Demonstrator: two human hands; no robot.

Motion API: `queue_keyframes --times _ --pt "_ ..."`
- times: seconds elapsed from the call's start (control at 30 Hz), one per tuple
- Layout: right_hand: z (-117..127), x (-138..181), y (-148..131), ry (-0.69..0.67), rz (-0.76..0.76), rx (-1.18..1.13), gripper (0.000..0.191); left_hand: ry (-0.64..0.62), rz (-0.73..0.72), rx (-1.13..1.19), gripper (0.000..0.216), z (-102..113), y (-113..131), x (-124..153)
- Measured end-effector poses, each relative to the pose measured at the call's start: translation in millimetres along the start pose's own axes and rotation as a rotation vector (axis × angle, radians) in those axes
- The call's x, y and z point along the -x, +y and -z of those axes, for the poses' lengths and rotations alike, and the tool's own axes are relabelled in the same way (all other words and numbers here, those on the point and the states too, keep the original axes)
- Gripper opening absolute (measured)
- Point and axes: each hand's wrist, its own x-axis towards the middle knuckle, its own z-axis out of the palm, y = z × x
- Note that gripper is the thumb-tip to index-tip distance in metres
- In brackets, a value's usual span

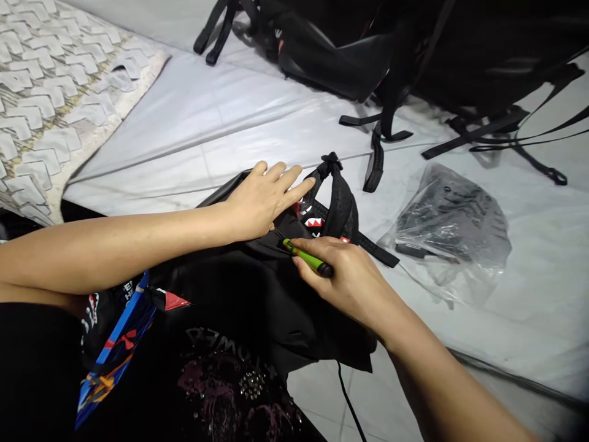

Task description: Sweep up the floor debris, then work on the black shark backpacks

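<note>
A black backpack (216, 276) lies across my lap and the edge of the white-covered surface, its webbing straps and a red-and-white toothed patch (315, 224) showing. My left hand (262, 202) rests on the fabric with fingers stretched out; its thumb is near the tool's tip. In my right hand (350, 270) is a green-handled tool (307, 256) with a black end. A thin dark shaft points from it towards my left thumb. The tip is hidden, so I cannot tell whether it enters the fabric.
More black bags (340, 55) with dangling straps stand at the back. A clear plastic bag (455, 227) with dark contents lies at right. A textured pale mat (55, 92) covers the far left. A black cord (347, 399) hangs below the backpack.
</note>
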Motion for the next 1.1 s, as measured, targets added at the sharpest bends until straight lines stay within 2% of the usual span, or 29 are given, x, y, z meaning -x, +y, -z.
queue_keyframes --times 0.23,0.37,0.53,0.67,0.83,1.1 --pt "-0.4 2.4 6.5 -0.026 0.028 0.001 0.029 0.058 -0.114 0.043 0.109 -9.4 -6.1 -2.5" --pt "0.2 -4.3 6.6 -0.062 0.066 -0.003 0.030 0.055 -0.077 0.032 0.114 -8.8 -2.8 -2.0" --pt "9.1 -12.4 -0.9 -0.167 0.125 0.192 0.023 0.053 -0.032 0.087 0.111 -7.9 -0.3 -0.6" --pt "11.6 -14.5 -2.0 -0.184 0.170 0.198 0.021 0.048 -0.030 0.078 0.110 -8.3 -1.6 -0.7" --pt "12.3 -16.6 -1.9 -0.227 0.167 0.213 0.023 0.051 -0.024 0.062 0.107 -10.3 -2.7 -1.4" --pt "24.3 -27.5 -17.5 -0.383 0.105 0.374 0.030 -0.047 -0.006 0.005 0.104 -4.8 -2.1 -1.3"
